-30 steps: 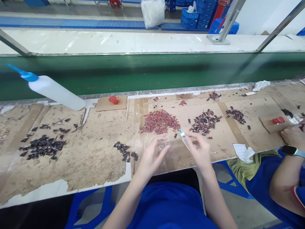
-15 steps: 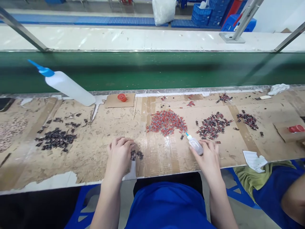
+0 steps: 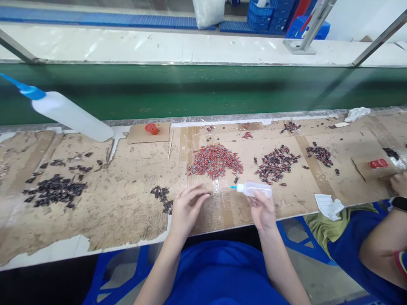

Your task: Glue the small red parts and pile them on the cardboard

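Observation:
My right hand (image 3: pixel 263 209) grips a small clear squeeze bottle (image 3: pixel 258 189) with a white cap; its blue nozzle points left. My left hand (image 3: pixel 189 207) is raised over the cardboard, thumb and index fingertip pinched together; a tiny dark bit shows there, too small to name. Beside that wrist lies a small cluster of black parts (image 3: pixel 160 193). Beyond both hands is a pile of small red-and-silver parts (image 3: pixel 216 161). To the right of it sits a pile of mixed black-and-red parts (image 3: pixel 276 164).
A large white bottle (image 3: pixel 71 116) with a blue nozzle leans at the back left. Behind the cardboard runs a green belt (image 3: pixel 178 91). A red cup (image 3: pixel 152 128) stands on a cardboard square. Black parts (image 3: pixel 57 190) lie left. A co-worker's arm (image 3: pixel 380 245) is at right.
My left hand has moved right, away from the black cluster, with its fingers now pinched. My right hand has lifted the squeeze bottle and turned it to point left. The whole view has shifted.

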The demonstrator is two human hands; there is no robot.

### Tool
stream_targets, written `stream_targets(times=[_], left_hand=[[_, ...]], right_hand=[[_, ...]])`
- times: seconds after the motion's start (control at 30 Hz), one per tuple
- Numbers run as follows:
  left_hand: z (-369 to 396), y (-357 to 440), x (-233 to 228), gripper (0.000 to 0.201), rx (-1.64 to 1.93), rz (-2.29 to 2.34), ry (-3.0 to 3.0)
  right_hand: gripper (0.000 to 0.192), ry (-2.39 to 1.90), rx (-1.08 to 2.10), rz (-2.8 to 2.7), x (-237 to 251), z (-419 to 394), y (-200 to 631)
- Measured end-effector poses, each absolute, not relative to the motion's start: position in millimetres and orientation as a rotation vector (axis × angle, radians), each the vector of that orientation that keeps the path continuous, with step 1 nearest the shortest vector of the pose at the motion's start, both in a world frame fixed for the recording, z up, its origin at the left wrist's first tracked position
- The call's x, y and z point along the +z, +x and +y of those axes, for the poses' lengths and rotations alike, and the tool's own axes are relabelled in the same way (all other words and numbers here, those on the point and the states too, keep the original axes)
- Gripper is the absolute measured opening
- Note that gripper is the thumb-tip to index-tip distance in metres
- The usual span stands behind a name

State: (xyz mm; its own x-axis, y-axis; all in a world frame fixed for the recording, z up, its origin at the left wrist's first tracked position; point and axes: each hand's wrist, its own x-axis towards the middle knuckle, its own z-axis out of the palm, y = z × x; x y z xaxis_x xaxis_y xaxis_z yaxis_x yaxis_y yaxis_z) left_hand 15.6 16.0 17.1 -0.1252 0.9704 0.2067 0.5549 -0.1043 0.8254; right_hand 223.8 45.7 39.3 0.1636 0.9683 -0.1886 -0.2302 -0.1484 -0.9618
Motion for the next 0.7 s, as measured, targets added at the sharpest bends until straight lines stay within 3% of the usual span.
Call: stream_targets(times=[0.17,0.37,0.7], left_hand=[[7.2,12.9,0.0,0.004,1.095,1.915,1.8],[2.8,8.0,1.1,0.018,1.05,1.861,1.775],[4.3,8.6,10.6,0.01,1.012,1.914,1.767]], right_hand=[[0.027,-1.285,1.279,-0.872,35.5,44.5,206.5],[0.019,-1.369,1.181,-1.033,39.5,39.7,186.8],[0.022,-1.414,1.155,-1.174,29.4,43.6,182.1]])
